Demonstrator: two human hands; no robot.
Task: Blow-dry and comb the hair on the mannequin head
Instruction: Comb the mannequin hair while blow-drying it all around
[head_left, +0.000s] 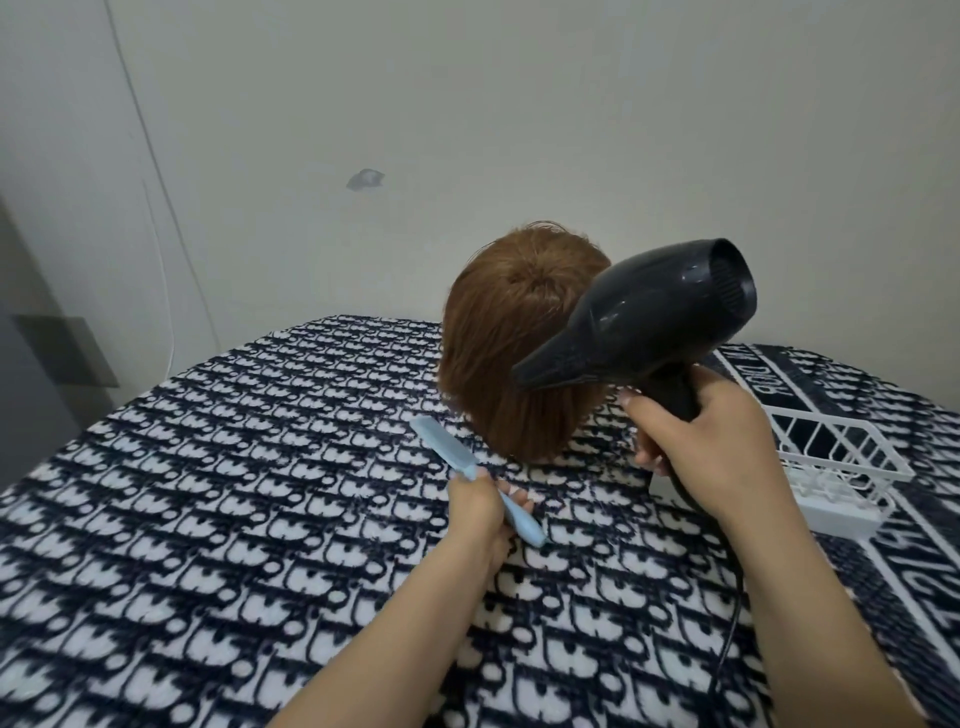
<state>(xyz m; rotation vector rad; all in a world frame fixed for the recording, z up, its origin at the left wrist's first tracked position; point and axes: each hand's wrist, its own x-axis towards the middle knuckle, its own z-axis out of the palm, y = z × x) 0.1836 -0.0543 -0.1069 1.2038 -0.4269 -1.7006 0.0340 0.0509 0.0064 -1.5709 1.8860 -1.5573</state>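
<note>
**Auburn hair under the dryer, comb held low**

Head view: the mannequin head (519, 343) stands on the patterned blanket (208, 493), facing away, its short auburn hair falling straight down the back. The right hand (711, 441) grips the handle of the black hair dryer (639, 322), fingers wrapped round it, nozzle aimed down and left at the hair low on the right side. The left hand (478, 512) holds the pale blue comb (444, 449) by its handle, fingers curled round it, teeth end pointing up toward the hairline but not touching it.

The step in hand looks like drying one section. To do it well, the nozzle should follow the fall of the hair from crown to tips, and the comb should come up into the same section so air and teeth travel together.

The blanket is fleecy, dark blue and white; whether a table or a bed lies under it cannot be told. A white wire basket (852, 452) sits to the right, and the dryer's cord (730, 623) trails toward the camera. The wall (467, 104) behind is plain and pale.
</note>
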